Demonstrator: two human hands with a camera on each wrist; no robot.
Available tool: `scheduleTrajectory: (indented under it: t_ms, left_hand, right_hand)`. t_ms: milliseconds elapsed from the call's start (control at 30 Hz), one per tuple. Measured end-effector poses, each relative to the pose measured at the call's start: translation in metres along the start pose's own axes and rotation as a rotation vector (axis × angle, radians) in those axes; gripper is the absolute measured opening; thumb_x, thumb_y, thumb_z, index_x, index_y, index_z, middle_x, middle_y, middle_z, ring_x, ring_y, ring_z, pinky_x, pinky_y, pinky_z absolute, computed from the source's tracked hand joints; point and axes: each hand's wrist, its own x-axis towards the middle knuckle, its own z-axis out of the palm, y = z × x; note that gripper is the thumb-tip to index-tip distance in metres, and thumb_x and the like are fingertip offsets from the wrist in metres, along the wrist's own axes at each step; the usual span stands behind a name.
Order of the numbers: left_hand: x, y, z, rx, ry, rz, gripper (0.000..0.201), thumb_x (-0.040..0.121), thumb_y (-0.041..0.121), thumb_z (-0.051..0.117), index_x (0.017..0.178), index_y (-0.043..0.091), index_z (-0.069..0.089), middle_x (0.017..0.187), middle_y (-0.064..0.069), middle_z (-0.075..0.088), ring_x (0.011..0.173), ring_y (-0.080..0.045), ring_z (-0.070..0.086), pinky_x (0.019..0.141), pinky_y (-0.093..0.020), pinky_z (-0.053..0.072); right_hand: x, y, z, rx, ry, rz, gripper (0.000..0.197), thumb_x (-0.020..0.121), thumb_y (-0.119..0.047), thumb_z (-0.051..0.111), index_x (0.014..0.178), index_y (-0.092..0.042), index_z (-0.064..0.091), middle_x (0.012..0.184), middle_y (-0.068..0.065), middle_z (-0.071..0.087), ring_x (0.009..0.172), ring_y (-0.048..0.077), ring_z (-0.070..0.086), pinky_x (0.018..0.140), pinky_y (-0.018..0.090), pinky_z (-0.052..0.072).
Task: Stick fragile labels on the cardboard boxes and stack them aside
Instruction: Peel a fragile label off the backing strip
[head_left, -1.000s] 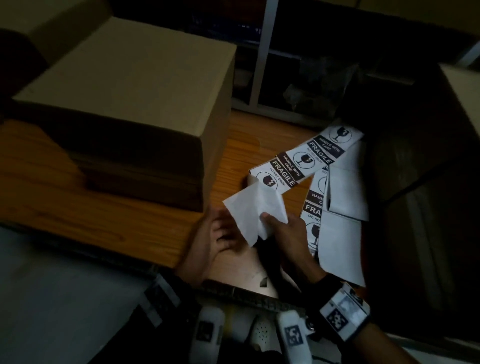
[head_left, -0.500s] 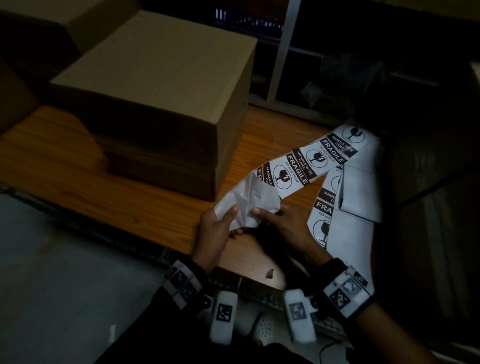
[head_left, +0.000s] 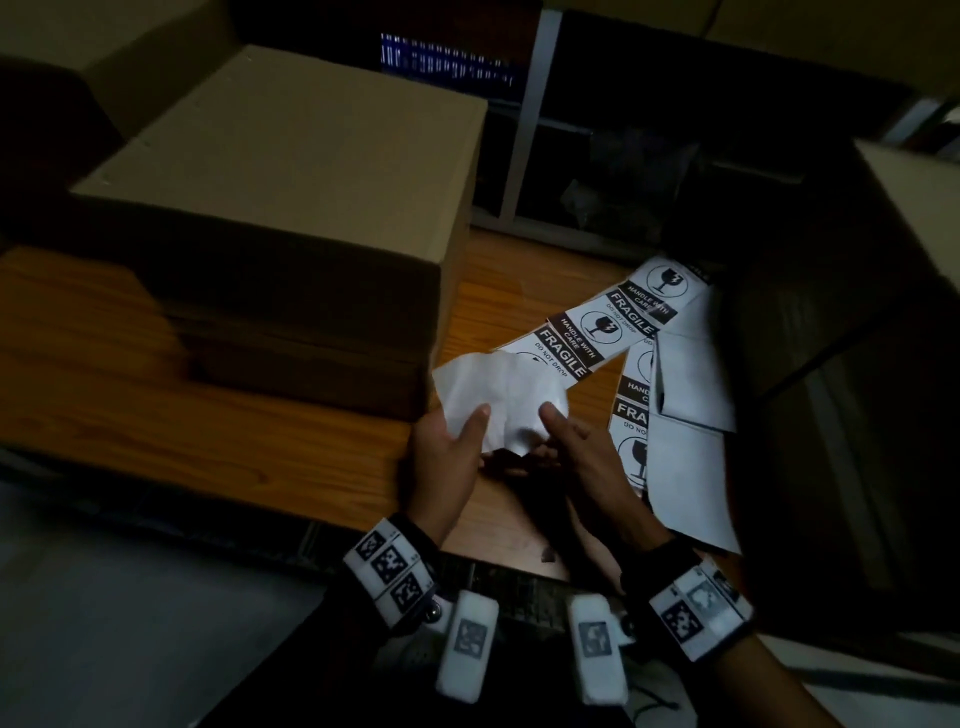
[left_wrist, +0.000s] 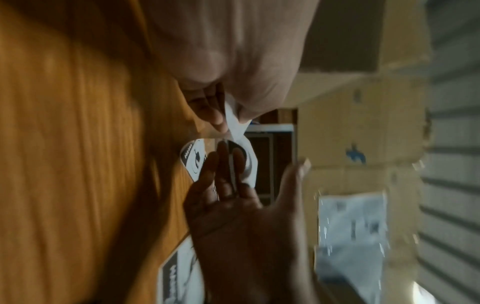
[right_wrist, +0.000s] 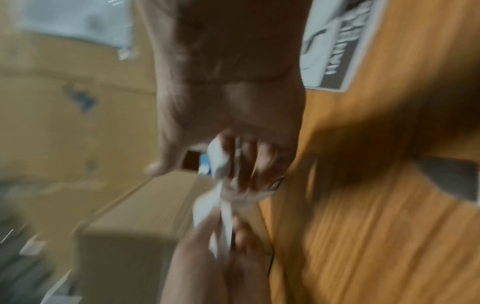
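Head view: my left hand (head_left: 448, 451) and right hand (head_left: 576, 457) both pinch the loose white end of the label strip (head_left: 597, 338), thumbs on top, just above the desk (head_left: 208, 431) edge. Printed FRAGILE labels trail away beyond my right hand. Cardboard box (head_left: 291, 171) sits on the desk just beyond my left hand. Wrist views are blurred.
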Motion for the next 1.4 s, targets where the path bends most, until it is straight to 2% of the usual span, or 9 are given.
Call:
scheduleTrajectory:
  t_ms: [67, 167, 267, 367, 533, 967, 1100, 1300, 1400]
  left_hand:
    - [-0.001, 0.002, 0.004, 0.04, -0.033, 0.044, 0.022, 0.091, 0.019, 0.067, 0.111, 0.009, 0.068, 0.102, 0.0, 0.073, 0.093, -0.012, 0.071, 0.079, -0.028, 0.057]
    - [-0.003, 0.007, 0.009, 0.038, -0.062, 0.053, 0.012, 0.091, 0.017, 0.067, 0.103, 0.018, 0.067, 0.097, 0.004, 0.073, 0.088, -0.01, 0.071, 0.073, -0.025, 0.057]
    - [-0.001, 0.015, 0.005, -0.044, -0.097, -0.034, 0.011, 0.093, 0.016, 0.064, 0.103, 0.02, 0.066, 0.087, 0.007, 0.073, 0.073, -0.005, 0.07, 0.059, -0.022, 0.054]
    - [0.001, 0.019, -0.001, -0.066, -0.133, -0.09, 0.011, 0.094, 0.017, 0.062, 0.104, 0.016, 0.065, 0.083, 0.003, 0.071, 0.054, -0.001, 0.062, 0.047, -0.017, 0.047]
    - [0.001, 0.019, -0.004, -0.066, -0.153, -0.116, 0.011, 0.095, 0.018, 0.061, 0.104, 0.016, 0.065, 0.076, 0.004, 0.068, 0.048, -0.001, 0.052, 0.043, -0.015, 0.04]
    - [0.0, 0.018, -0.009, -0.05, -0.179, -0.154, 0.005, 0.095, 0.017, 0.06, 0.098, 0.015, 0.064, 0.068, 0.002, 0.064, 0.046, -0.003, 0.05, 0.042, -0.017, 0.037]
    - [0.0, 0.015, -0.01, -0.023, -0.173, -0.152, 0.005, 0.095, 0.019, 0.061, 0.098, 0.017, 0.064, 0.064, 0.004, 0.064, 0.047, -0.003, 0.05, 0.042, -0.017, 0.037]
    - [0.0, 0.008, -0.012, -0.006, -0.162, -0.172, 0.007, 0.095, 0.019, 0.061, 0.101, 0.016, 0.064, 0.061, 0.004, 0.062, 0.046, -0.004, 0.049, 0.042, -0.017, 0.036]
    - [0.0, 0.005, -0.013, 0.01, -0.168, -0.192, 0.01, 0.094, 0.02, 0.062, 0.101, 0.014, 0.065, 0.059, 0.004, 0.061, 0.046, -0.005, 0.049, 0.041, -0.017, 0.037]
  right_hand:
    - [0.002, -0.001, 0.006, -0.025, 0.054, -0.069, 0.023, 0.089, -0.025, 0.067, 0.072, -0.01, 0.067, 0.063, -0.004, 0.069, 0.06, 0.009, 0.067, 0.059, 0.022, 0.053]
    - [0.007, 0.003, 0.015, -0.041, 0.129, -0.086, 0.024, 0.088, -0.024, 0.072, 0.094, -0.001, 0.073, 0.089, 0.014, 0.075, 0.085, 0.032, 0.073, 0.077, 0.047, 0.059]
    - [0.012, -0.001, 0.01, -0.019, 0.144, -0.053, 0.021, 0.091, -0.016, 0.066, 0.101, 0.002, 0.071, 0.094, 0.016, 0.075, 0.087, 0.032, 0.073, 0.075, 0.042, 0.059]
    - [0.019, -0.004, -0.002, -0.2, 0.073, -0.076, 0.018, 0.091, -0.019, 0.067, 0.102, -0.005, 0.073, 0.097, 0.01, 0.076, 0.092, 0.028, 0.073, 0.085, 0.043, 0.057]
    - [0.034, -0.01, -0.013, -0.248, 0.05, -0.024, 0.018, 0.087, -0.015, 0.072, 0.099, -0.002, 0.073, 0.09, 0.011, 0.076, 0.075, 0.019, 0.071, 0.063, 0.026, 0.054]
    - [0.065, -0.023, -0.037, -0.485, -0.127, 0.05, 0.036, 0.081, -0.021, 0.078, 0.093, 0.011, 0.07, 0.088, 0.036, 0.067, 0.066, 0.029, 0.059, 0.058, 0.029, 0.047]
    - [0.071, -0.03, -0.041, -0.526, -0.183, 0.068, 0.037, 0.08, -0.017, 0.078, 0.089, 0.018, 0.066, 0.073, 0.024, 0.063, 0.048, 0.015, 0.054, 0.048, 0.02, 0.045]
    - [0.079, -0.039, -0.045, -0.574, -0.295, 0.112, 0.018, 0.082, -0.013, 0.077, 0.075, 0.003, 0.069, 0.06, 0.004, 0.066, 0.046, 0.009, 0.052, 0.048, 0.017, 0.043]
    - [0.084, -0.042, -0.048, -0.612, -0.331, 0.13, 0.023, 0.081, -0.014, 0.078, 0.08, 0.007, 0.069, 0.059, 0.004, 0.065, 0.046, 0.009, 0.053, 0.047, 0.016, 0.042]
